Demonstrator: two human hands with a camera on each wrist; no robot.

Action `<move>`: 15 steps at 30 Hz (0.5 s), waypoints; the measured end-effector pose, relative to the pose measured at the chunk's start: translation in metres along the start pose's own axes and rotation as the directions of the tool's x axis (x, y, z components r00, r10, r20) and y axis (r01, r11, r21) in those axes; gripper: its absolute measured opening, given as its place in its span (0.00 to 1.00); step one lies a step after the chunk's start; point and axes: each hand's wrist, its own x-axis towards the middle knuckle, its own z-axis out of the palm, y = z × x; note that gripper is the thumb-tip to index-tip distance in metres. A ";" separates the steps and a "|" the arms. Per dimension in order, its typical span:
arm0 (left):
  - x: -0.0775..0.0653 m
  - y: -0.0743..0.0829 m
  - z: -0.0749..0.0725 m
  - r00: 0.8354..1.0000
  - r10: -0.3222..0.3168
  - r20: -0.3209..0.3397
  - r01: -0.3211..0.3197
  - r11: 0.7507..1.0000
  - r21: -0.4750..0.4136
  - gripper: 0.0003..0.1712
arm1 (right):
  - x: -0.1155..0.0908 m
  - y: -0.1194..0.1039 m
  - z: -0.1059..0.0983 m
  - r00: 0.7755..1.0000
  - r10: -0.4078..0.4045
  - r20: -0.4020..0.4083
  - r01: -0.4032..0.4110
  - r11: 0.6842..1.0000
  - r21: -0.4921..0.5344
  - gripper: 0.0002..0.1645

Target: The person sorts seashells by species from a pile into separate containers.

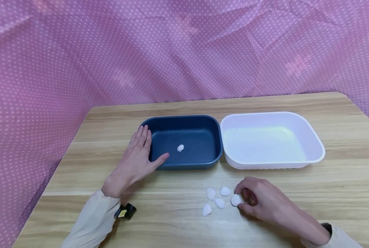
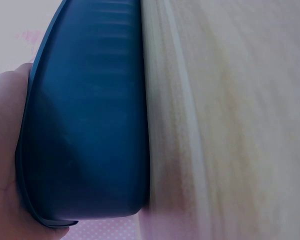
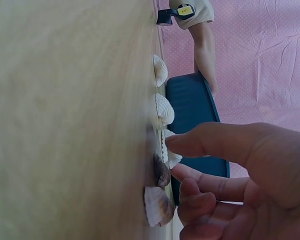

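Note:
My left hand [image 1: 136,156] rests over the left end of a dark blue basin [image 1: 184,166], fingers on its rim and thumb reaching over the front edge. One small white seashell [image 1: 180,148] lies inside that basin. In front of the basins my right hand [image 1: 265,199] is low over the table, thumb and index finger at either side of a white seashell [image 1: 236,200]. Several other seashells [image 1: 219,203] lie just left of those fingertips. Ribbed white shells [image 3: 164,108] and a browner one [image 3: 160,206] show beside the thumb in the right wrist view.
A white basin [image 1: 272,162] stands close against the right end of the blue one. Both are on a wood-grain table [image 1: 172,220]. Behind it hangs a pink dotted cloth [image 1: 172,51]. A black strap device [image 1: 125,211] sits at the left wrist.

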 end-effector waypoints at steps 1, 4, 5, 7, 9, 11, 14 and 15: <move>0.000 0.000 0.000 1.000 0.002 -0.002 -0.002 1.000 0.000 0.62 | 0.000 0.000 0.000 1.000 -0.002 -0.005 0.002 1.000 0.005 0.16; 0.000 0.000 0.000 1.000 0.005 -0.007 -0.005 1.000 0.000 0.62 | 0.000 -0.001 -0.001 1.000 0.001 -0.008 -0.001 1.000 0.020 0.16; 0.000 0.000 0.001 1.000 0.007 -0.008 -0.007 1.000 -0.001 0.62 | 0.001 -0.001 -0.001 1.000 0.003 -0.009 -0.003 1.000 0.023 0.16; 0.000 0.000 0.001 1.000 0.007 -0.010 -0.007 1.000 -0.003 0.61 | 0.001 -0.001 -0.002 1.000 0.003 -0.011 -0.003 0.999 0.037 0.16; 0.000 0.000 0.001 1.000 0.007 -0.011 -0.007 1.000 -0.005 0.62 | 0.001 -0.002 -0.003 1.000 0.010 -0.013 -0.009 0.999 0.048 0.15; 0.000 0.000 0.001 1.000 0.007 -0.014 -0.007 1.000 -0.007 0.62 | 0.001 -0.002 -0.004 1.000 0.006 -0.022 -0.005 0.998 0.058 0.15; 0.000 0.000 0.001 1.000 0.004 -0.013 -0.004 1.000 -0.006 0.62 | 0.002 -0.002 -0.004 0.999 -0.008 -0.037 0.011 0.998 0.068 0.16; 0.001 0.000 0.001 1.000 0.004 -0.013 -0.004 1.000 -0.006 0.62 | 0.002 -0.002 -0.004 0.999 -0.010 -0.040 0.013 0.997 0.070 0.16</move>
